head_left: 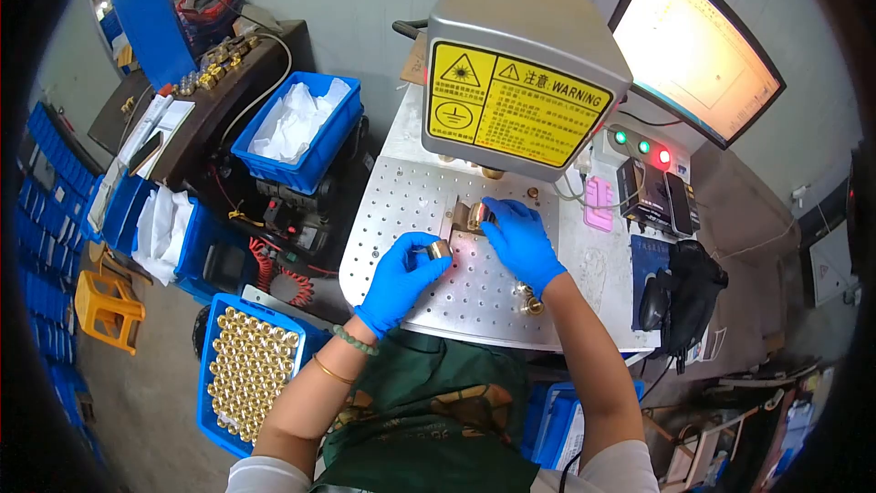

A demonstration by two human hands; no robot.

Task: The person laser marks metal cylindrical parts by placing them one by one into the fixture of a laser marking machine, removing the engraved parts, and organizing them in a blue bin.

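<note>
1. The left hand [401, 278] is pinching a brass fitting [439, 249] with nearly closed fingers, over the perforated plate [392, 210]
2. The right hand [522, 242] is gripping another fitting [476, 215], fingers curled, at the metal fixture [462, 219]
3. Good handling is probably meaning holding that piece square and lightly, fingertips leaving its face uncovered

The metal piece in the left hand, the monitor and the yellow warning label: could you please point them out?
Metal piece [439, 249]: head view, visible side.
Monitor [698, 55]: head view, middle of screen.
Warning label [540, 114]: head view, right part.
</note>
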